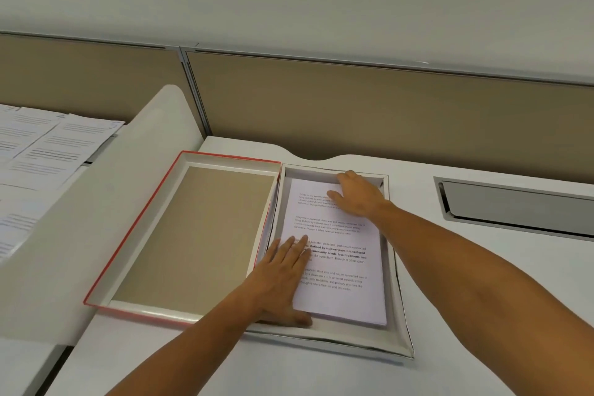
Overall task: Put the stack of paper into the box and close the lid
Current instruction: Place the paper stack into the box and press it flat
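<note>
A stack of printed white paper point(340, 241) lies inside the shallow white box point(397, 315) on the desk. My left hand point(283, 280) rests flat on the stack's near left corner, fingers spread, thumb along the near edge. My right hand point(356, 193) lies on the far right corner of the stack, fingers curled over its far edge. The red-edged lid point(135, 235) sits upside down right beside the box on the left, its brown inside facing up and nothing in it.
A beige partition wall point(353, 106) runs behind the desk. A metal cable hatch point(514, 206) is set into the desk at the right. Loose printed sheets point(48, 151) lie at the far left behind a curved white divider point(96, 202).
</note>
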Action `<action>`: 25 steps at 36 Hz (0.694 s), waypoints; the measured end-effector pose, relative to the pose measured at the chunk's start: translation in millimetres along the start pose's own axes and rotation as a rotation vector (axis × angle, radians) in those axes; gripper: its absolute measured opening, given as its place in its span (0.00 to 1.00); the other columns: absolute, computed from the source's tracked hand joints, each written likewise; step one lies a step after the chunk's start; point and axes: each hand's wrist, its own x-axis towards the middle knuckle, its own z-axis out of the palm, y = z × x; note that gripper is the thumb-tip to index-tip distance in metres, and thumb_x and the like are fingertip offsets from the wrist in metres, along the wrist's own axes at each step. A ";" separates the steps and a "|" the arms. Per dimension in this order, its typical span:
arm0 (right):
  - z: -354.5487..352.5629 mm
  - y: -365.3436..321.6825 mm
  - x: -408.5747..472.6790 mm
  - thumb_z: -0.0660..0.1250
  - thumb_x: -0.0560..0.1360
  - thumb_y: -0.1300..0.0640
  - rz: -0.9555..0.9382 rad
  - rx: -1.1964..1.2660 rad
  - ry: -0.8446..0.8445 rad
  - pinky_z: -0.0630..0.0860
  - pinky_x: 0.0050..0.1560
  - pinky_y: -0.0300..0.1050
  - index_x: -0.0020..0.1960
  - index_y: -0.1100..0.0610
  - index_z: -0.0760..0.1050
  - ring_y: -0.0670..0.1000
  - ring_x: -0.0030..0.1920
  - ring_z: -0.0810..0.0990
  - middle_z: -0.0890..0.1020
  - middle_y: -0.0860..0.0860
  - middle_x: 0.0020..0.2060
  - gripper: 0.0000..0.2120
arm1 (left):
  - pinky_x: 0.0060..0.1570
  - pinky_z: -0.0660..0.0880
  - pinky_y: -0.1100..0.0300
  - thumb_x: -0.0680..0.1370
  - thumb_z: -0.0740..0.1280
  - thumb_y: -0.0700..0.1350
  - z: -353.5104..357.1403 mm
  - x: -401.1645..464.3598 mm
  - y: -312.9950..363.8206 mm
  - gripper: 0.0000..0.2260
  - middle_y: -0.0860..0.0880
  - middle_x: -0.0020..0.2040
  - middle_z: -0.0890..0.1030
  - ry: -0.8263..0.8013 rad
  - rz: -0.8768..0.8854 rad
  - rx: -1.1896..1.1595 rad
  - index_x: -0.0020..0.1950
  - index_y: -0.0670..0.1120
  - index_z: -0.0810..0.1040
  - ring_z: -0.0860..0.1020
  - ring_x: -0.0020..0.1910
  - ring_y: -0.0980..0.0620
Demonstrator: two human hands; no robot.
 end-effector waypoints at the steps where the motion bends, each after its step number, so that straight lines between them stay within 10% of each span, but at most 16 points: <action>1: 0.2 -1.2 -2.5 0.60 0.81 0.43 -0.004 0.015 0.004 0.73 0.65 0.54 0.74 0.58 0.66 0.58 0.68 0.73 0.73 0.56 0.69 0.27 | 0.76 0.35 0.44 0.67 0.57 0.77 -2.7 -0.2 1.0 0.55 0.48 0.79 0.30 -0.008 -0.011 -0.034 0.79 0.49 0.34 0.31 0.77 0.47; 6: 0.8 -10.3 -18.2 0.63 0.80 0.44 -0.037 0.145 -0.047 0.69 0.69 0.54 0.75 0.56 0.65 0.57 0.72 0.70 0.70 0.55 0.74 0.28 | 0.74 0.34 0.50 0.67 0.62 0.75 -20.0 -10.3 4.5 0.52 0.54 0.79 0.33 0.108 -0.091 -0.290 0.80 0.54 0.41 0.32 0.77 0.52; 13: -0.4 -39.1 -41.5 0.64 0.80 0.44 -0.085 0.221 -0.109 0.67 0.72 0.55 0.77 0.51 0.63 0.57 0.75 0.67 0.66 0.52 0.77 0.28 | 0.74 0.61 0.46 0.75 0.73 0.50 -27.2 -39.8 5.6 0.22 0.47 0.74 0.69 0.702 -0.630 -0.734 0.67 0.48 0.74 0.63 0.76 0.45; 25: -5.0 -117.2 -90.0 0.64 0.80 0.45 -0.160 0.402 -0.068 0.66 0.71 0.57 0.77 0.50 0.63 0.57 0.76 0.65 0.65 0.52 0.77 0.28 | 0.61 0.73 0.36 0.70 0.77 0.44 -4.4 -98.9 -26.9 0.30 0.36 0.65 0.72 0.793 -1.201 -0.733 0.68 0.40 0.69 0.72 0.65 0.32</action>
